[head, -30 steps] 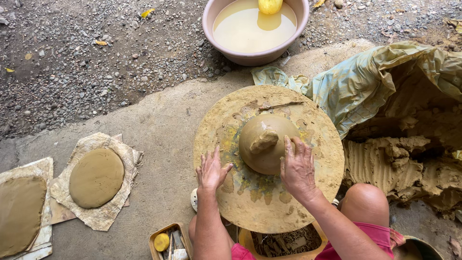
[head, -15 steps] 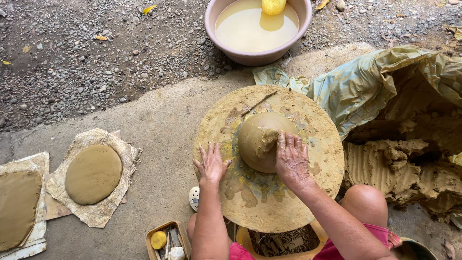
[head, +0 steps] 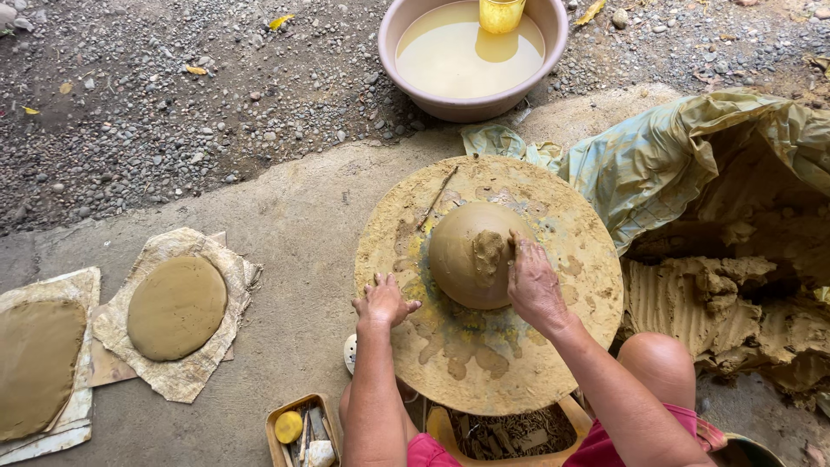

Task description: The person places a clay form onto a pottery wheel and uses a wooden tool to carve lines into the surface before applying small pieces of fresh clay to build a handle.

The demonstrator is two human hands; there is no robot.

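Observation:
A smooth dome of brown clay [head: 467,255] sits in the middle of a round, clay-smeared turning board [head: 553,363]. My right hand [head: 532,285] presses flat on the dome's right side, fingers toward a rough patch at its top. My left hand [head: 383,301] rests on the board's left rim, fingers spread over the edge. My knee [head: 657,363] shows beside the board at lower right.
A pink basin of murky water [head: 471,56] with a yellow cup [head: 501,13] stands behind the board. A heap of raw clay [head: 735,303] lies on a plastic sheet [head: 657,160] at right. Two flat clay discs [head: 175,307] rest on paper at left. A small tool tray [head: 301,430] sits near me. Gravel lies beyond.
My right hand has slid up from the dome's lower right side onto its upper right. My left hand has stayed at the board's left rim.

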